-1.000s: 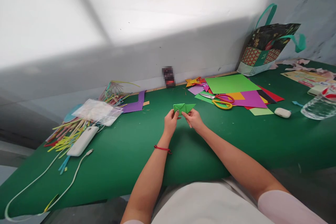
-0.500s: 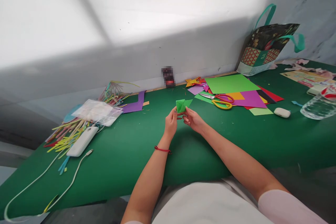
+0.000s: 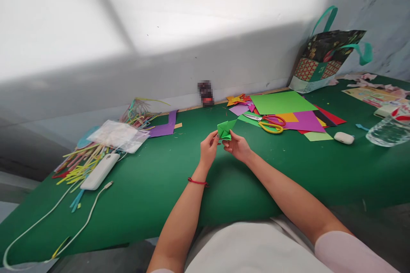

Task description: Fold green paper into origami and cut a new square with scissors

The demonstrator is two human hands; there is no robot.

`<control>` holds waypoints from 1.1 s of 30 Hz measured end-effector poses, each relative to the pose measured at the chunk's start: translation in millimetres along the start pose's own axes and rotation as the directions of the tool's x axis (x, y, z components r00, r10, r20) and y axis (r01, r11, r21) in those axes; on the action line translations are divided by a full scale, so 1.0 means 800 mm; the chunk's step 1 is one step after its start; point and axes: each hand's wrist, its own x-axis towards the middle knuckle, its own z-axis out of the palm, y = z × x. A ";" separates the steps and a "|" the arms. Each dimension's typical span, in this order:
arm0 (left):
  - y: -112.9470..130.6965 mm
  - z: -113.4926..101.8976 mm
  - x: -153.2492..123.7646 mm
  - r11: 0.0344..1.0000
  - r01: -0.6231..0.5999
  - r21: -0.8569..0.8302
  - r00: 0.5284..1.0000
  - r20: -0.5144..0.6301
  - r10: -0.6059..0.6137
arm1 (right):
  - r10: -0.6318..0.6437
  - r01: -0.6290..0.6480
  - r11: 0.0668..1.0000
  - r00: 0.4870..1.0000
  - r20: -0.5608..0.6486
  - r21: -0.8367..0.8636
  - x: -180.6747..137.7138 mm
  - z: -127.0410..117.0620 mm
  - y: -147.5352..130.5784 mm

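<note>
A small piece of folded green paper (image 3: 226,129) is held up above the green table, with folded layers and a pointed corner at its upper right. My left hand (image 3: 209,147), with a red cord round the wrist, pinches its left edge. On the other side my right hand (image 3: 237,145) grips the lower right edge, its fingers curled underneath. Part of the paper's underside is hidden by my fingers.
Red-and-yellow-handled scissors (image 3: 270,123) lie on coloured paper sheets (image 3: 283,102) to the right. Paper strips (image 3: 83,166), a white power bank (image 3: 101,172) and a cable (image 3: 92,213) are at left. A white case (image 3: 344,137), a clear container (image 3: 389,128) and a bag (image 3: 320,64) stand right.
The folded green paper has been tilted and turned slightly to the right, so its lower folds now show more. Both hands stay on it.
</note>
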 end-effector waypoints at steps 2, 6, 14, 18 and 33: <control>0.000 0.000 0.000 1.000 0.007 -0.011 1.000 -0.001 -0.007 | -0.002 0.002 1.000 1.000 -0.006 -0.006 0.000 0.000 0.000; -0.001 0.001 0.001 0.999 0.027 -0.044 1.000 0.001 -0.027 | -0.007 0.007 1.000 1.000 -0.015 -0.015 0.001 0.000 0.001; -0.002 0.002 0.003 0.990 0.105 -0.098 0.994 -0.001 -0.106 | -0.073 0.074 0.986 0.997 0.015 -0.147 0.004 -0.003 0.006; -0.001 0.001 0.004 0.984 0.150 -0.100 0.988 -0.010 -0.152 | -0.158 0.146 0.944 0.987 -0.018 -0.295 0.006 -0.001 0.010; -0.004 0.003 -0.001 0.980 -0.090 0.175 0.994 -0.039 0.098 | -0.433 0.217 0.736 0.879 -0.199 -0.641 0.008 -0.007 0.007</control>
